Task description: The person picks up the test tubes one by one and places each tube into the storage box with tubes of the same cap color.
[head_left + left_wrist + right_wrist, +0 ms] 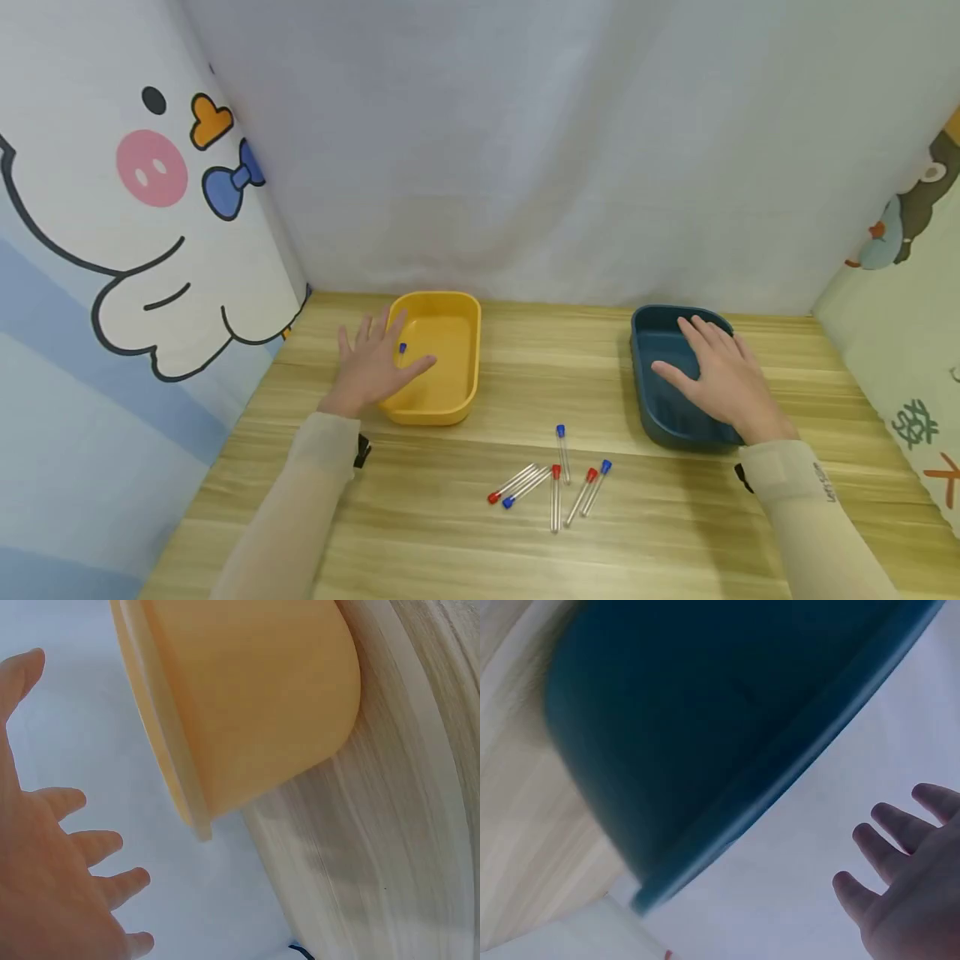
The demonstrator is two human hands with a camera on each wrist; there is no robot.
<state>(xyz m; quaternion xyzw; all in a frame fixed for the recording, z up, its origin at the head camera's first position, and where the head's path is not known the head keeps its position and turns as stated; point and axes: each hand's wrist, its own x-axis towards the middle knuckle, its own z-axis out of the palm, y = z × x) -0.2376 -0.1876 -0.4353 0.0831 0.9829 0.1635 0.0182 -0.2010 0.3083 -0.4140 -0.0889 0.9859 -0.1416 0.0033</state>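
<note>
The yellow tray serves as the landmark. 6 capped tubes lie on the counter, to the tray's right and nearer the person, 3 with red caps and 3 with blue. A 7th, the boxed tube with a blue cap, rests inside the tray.

The left hand is over the tray's left side, fingers spread wide, thumb out across the tray, holding nothing. The right hand is well to the tray's right, above the dark blue tray, also spread and without hold of anything.

From either hand, a reach to the loose tubes runs inward and back toward the person, as I judge it. The left pair, 1 red and 1 blue, is nearer the left hand; its long axes slant, caps away from the yellow tray's far edge and toward the person. The right pair, farther to the yellow tray's right, is nearer the right hand, with caps on the far end. Between the pairs, 2 tubes lie nearly along the yellow tray's long sides, caps far, so a pinch across them looks simplest.
</note>
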